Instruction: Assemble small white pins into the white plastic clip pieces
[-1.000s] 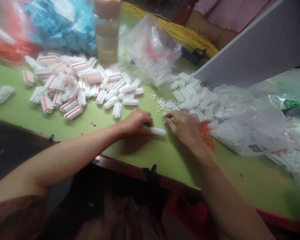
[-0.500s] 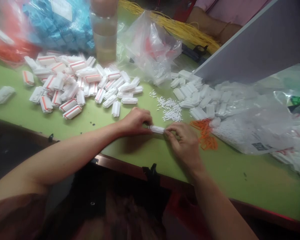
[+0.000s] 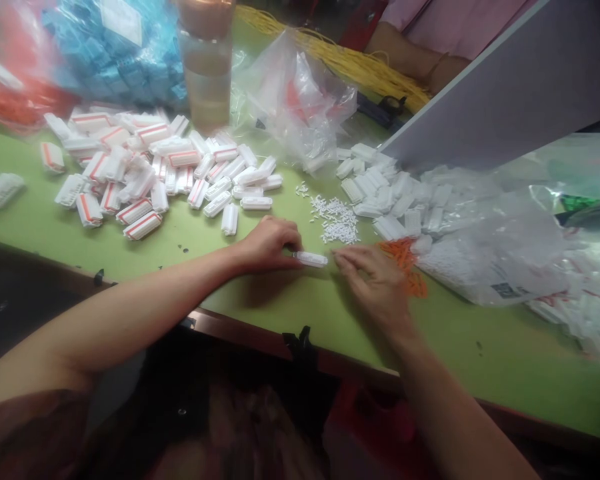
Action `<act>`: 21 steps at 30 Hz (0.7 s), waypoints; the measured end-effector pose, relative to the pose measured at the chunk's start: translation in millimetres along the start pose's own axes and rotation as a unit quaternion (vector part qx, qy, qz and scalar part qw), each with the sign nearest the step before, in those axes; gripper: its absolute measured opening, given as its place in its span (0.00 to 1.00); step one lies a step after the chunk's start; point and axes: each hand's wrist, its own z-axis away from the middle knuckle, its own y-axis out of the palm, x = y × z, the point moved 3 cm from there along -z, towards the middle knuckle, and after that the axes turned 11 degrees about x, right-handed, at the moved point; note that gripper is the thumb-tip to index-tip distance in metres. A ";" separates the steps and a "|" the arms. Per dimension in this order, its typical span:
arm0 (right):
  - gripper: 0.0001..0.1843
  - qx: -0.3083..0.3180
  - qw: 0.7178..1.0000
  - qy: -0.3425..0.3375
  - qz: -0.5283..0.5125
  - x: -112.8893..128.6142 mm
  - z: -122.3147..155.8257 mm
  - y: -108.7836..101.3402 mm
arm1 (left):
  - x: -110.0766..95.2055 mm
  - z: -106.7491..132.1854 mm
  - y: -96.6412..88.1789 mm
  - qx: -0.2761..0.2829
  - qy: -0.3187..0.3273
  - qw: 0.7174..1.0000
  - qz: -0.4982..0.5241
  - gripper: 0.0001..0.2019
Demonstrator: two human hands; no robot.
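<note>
Head view: left hand (image 3: 269, 245) pinches case (image 3: 311, 259) by one end; best held steady, free end exposed. Right hand (image 3: 375, 283) just beside, fingertips together, any hold unclear.

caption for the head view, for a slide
Left hand holding a white piece, right hand just apart, near small white parts.

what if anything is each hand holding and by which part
The left hand holds a white plastic piece by its left end. The right hand is clear of it; whether it pinches anything small cannot be told.
</note>
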 end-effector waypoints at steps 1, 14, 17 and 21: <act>0.12 0.002 1.000 0.016 -0.005 -6.4 -5.2 1.1 | -0.1 0.0 -0.1 0.001 0.002 1.000 0.000 0.10; 0.11 0.021 1.000 -0.014 -0.003 -13.2 -21.9 4.6 | 0.3 0.5 0.5 0.006 -0.010 1.000 0.011 0.08; 0.12 0.015 0.998 -0.055 0.002 -0.9 -12.1 -2.0 | 0.6 0.6 0.5 0.008 -0.020 1.000 0.009 0.09; 0.08 -0.016 0.994 -0.080 0.066 13.1 -5.2 -2.6 | 0.8 0.3 0.0 0.011 -0.018 1.000 0.007 0.08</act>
